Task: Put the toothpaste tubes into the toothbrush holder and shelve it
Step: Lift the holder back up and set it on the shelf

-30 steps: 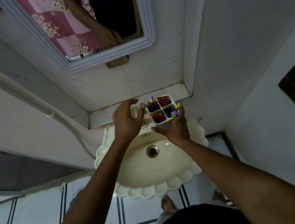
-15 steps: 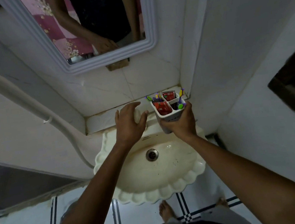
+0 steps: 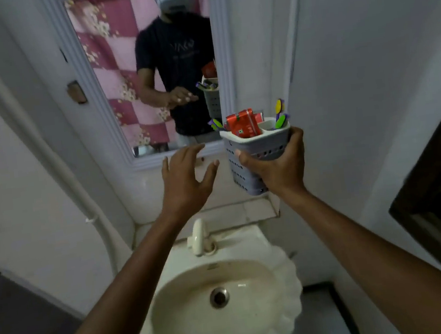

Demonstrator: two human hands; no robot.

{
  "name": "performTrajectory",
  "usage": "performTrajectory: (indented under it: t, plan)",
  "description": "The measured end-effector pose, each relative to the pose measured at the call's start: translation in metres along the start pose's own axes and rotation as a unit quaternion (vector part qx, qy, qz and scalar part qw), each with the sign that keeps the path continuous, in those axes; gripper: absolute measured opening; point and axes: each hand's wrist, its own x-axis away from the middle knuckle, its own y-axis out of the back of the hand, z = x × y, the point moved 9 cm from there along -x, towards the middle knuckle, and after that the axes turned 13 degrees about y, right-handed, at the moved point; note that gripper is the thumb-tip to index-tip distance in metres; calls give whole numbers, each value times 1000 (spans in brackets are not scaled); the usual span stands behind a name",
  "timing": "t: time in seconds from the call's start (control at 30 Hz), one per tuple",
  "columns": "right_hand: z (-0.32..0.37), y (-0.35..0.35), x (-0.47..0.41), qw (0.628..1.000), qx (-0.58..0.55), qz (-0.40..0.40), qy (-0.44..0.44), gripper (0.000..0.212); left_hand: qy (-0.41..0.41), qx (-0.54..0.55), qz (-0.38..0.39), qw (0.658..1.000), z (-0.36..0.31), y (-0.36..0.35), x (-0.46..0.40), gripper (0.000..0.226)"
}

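My right hand (image 3: 277,168) grips a grey perforated toothbrush holder (image 3: 241,164) with a white divided top, held upright in the air above the tiled ledge (image 3: 235,214). Red toothpaste tubes (image 3: 243,125) stick out of its left compartments. Purple and green toothbrushes (image 3: 281,117) stand in the right ones, with more at its left edge. My left hand (image 3: 185,181) hovers just left of the holder, fingers spread, holding nothing and not touching it.
A white-framed mirror (image 3: 222,56) hangs on the wall straight ahead and reflects the person and the holder. Below are a cream scalloped basin (image 3: 232,330) and its tap (image 3: 200,237). A white wall stands close on the right, a pipe (image 3: 57,163) runs on the left.
My right hand has lifted the holder from just above the ledge up to the mirror's lower edge. My left hand rose with it and opened. The view tilted upward.
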Motion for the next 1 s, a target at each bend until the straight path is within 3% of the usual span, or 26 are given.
performTrajectory:
  t: [0.43,0.53,0.73,1.0]
  plan:
    - [215,72,-194,976,-79,-92,178,104,-149,41,-148,977,-195,171,-126,58]
    - [254,85,-229,968,-75,-117,208,105,-150,59,-173,972,-228,203,-162,58]
    - [307,96,-282,956,-52,-140,251,104,-168,64,-237,955,-271,246,-229,58]
    - [340,93,-330,948,-15,-170,267,102,-136,-17,-241,961,-269,236,-307,65]
